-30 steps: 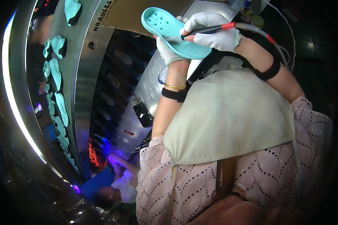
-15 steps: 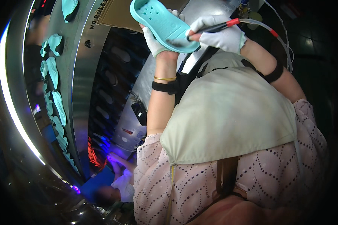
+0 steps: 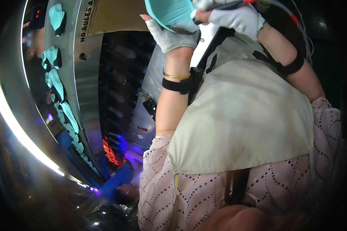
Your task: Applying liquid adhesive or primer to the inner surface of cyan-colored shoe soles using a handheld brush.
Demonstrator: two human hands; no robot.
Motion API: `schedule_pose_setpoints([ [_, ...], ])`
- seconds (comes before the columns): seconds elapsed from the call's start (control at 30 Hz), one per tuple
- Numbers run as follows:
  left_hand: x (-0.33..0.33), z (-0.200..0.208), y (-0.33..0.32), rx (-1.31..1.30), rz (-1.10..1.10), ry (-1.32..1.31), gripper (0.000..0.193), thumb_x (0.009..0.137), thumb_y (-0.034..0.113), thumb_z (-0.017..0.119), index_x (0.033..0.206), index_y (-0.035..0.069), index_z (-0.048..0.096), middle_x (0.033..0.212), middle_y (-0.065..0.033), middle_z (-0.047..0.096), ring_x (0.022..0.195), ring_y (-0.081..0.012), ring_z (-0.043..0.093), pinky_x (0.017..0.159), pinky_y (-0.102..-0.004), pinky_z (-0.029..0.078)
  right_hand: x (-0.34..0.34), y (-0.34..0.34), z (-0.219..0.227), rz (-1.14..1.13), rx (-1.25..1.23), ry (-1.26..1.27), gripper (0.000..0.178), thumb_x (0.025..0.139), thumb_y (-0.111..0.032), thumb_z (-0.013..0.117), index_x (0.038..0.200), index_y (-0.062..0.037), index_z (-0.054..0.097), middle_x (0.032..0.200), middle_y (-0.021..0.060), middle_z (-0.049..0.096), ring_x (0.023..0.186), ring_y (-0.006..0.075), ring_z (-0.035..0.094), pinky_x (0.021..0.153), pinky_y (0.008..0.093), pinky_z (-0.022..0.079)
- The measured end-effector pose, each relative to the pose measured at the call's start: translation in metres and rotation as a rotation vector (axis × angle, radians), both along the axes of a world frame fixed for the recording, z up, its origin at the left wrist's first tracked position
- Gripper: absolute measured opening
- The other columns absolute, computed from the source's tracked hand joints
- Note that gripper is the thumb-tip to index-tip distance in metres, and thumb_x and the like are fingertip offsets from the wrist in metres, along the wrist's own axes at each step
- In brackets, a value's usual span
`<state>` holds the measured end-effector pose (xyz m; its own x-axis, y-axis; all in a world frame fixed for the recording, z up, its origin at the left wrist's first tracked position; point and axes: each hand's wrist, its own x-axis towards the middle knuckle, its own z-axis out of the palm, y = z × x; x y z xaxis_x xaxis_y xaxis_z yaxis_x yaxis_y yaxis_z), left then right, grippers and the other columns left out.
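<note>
A turquoise shoe sole [image 3: 169,11] is tilted at the top edge of the head view, its far end cut off. My left hand [image 3: 169,36], in a white fingertip-less glove, holds it from below at the near end, thumb out to the left. My right hand [image 3: 237,21], gloved the same way, grips a black-handled brush [image 3: 226,6] with a red band and a tube running off its back end. The pale bristles lie at the sole's near end, where a wet-looking whitish patch shows.
To the left, a conveyor belt [image 3: 67,92] carries a row of turquoise shoe uppers [image 3: 57,84]. Cardboard [image 3: 115,17] lies beyond my left hand. A dark rack with shoe shapes [image 3: 117,82] stands beside a metal table [image 3: 142,129] holding a small black device [image 3: 149,107]. Another person [image 3: 131,190] is at lower left.
The sole has moved up, partly out of view, and both hands have shifted slightly right. My left thumb now sticks out from the sole's side. The brush remains at the near end.
</note>
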<state>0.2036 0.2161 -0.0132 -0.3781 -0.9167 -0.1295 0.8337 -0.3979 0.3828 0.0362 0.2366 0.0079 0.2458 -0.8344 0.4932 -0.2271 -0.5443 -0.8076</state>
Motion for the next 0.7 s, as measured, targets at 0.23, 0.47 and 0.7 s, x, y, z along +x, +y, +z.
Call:
schedule_pose_setpoints([
  [0.23, 0.008, 0.006, -0.009, -0.054, 0.031, -0.239, 0.068, 0.076, 0.065, 0.046, 0.119, 0.013, 0.048, 0.117, -0.0072, 0.051, 0.104, -0.0264, 0.048, 0.089, -0.0417, 0.040, 0.011, 0.004, -0.007, 0.074, 0.095, -0.036, 0.012, 0.074, -0.011, 0.065, 0.082, -0.0031, 0.062, 0.073, 0.0050, 0.060, 0.068, 0.0120, 0.056, 0.059, 0.0252, 0.046],
  [0.47, 0.020, 0.021, -0.018, -0.039, -0.035, -0.416, 0.061, 0.082, 0.059, 0.039, 0.119, 0.011, 0.049, 0.117, -0.0111, 0.052, 0.103, -0.0310, 0.051, 0.087, -0.0439, 0.043, -0.002, 0.009, 0.003, 0.182, 0.660, -0.458, 0.027, 0.073, -0.004, 0.064, 0.099, -0.0007, 0.056, 0.094, 0.0095, 0.060, 0.083, 0.0139, 0.059, 0.069, 0.0256, 0.049],
  [0.7, 0.042, 0.009, -0.034, 0.002, -0.266, -0.464, 0.056, 0.087, 0.053, 0.036, 0.117, 0.007, 0.050, 0.110, -0.0129, 0.057, 0.097, -0.0290, 0.057, 0.079, -0.0447, 0.049, 0.000, -0.003, 0.013, 0.423, 0.445, -0.255, 0.031, 0.074, -0.003, 0.062, 0.104, 0.0006, 0.055, 0.096, 0.0105, 0.061, 0.088, 0.0189, 0.060, 0.078, 0.0301, 0.049],
])
